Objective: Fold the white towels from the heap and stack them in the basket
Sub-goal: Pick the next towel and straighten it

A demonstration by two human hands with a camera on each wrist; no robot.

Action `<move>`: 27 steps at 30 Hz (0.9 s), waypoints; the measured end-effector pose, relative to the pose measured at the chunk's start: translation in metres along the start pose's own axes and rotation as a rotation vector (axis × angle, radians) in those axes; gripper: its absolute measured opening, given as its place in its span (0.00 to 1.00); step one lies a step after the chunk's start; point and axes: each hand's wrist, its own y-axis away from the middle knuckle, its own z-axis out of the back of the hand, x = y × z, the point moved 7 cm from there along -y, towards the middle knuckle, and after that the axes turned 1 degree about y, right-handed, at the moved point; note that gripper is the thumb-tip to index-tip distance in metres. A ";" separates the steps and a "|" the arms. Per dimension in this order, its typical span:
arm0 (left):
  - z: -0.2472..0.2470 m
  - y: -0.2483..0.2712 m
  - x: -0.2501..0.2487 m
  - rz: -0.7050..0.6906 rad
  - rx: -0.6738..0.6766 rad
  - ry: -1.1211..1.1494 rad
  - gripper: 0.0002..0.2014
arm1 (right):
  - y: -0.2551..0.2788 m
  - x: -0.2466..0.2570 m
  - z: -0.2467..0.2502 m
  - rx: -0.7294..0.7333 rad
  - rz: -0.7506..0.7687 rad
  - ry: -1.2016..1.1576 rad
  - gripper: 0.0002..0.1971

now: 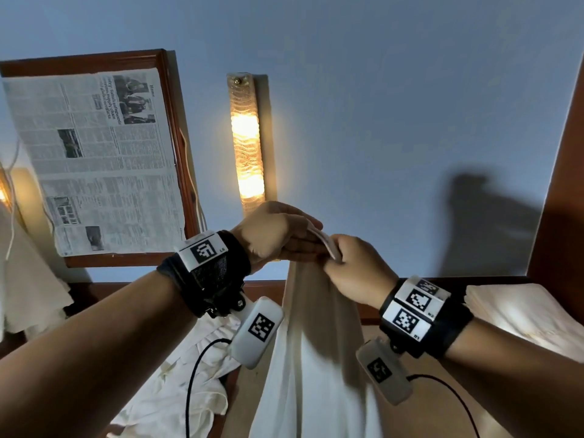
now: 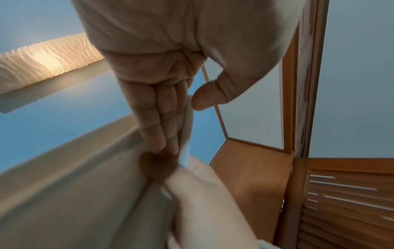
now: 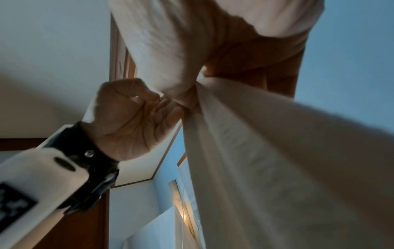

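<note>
Head view, read from its left edge: a framed newspaper hangs on the blue wall, a lit wall lamp glows beside it, and below them a rumpled heap of white towels lies on what looks like a bed, waiting its turn. Just right of the heap, the left hand is raised to chest height with its fingers straight and pressed together, thumb set against them, so the top edge of the towel is sandwiched flat; the left wrist view shows the cloth edge running between those fingers and the thumb. Touching it on the right, the right hand is curled into a pinch on the same edge, gathering the cloth into a bunch, as the right wrist view shows. Both hands meet at one point, probably because two corners are being matched, and the towel is held high so its length can hang straight and free of creases. Farther right, a stack of folded white cloth rests against the wooden headboard. No basket is in view.
</note>
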 end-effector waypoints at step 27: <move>-0.011 -0.005 -0.001 -0.523 -0.002 -0.474 0.16 | -0.017 0.042 0.063 -0.017 0.268 0.506 0.13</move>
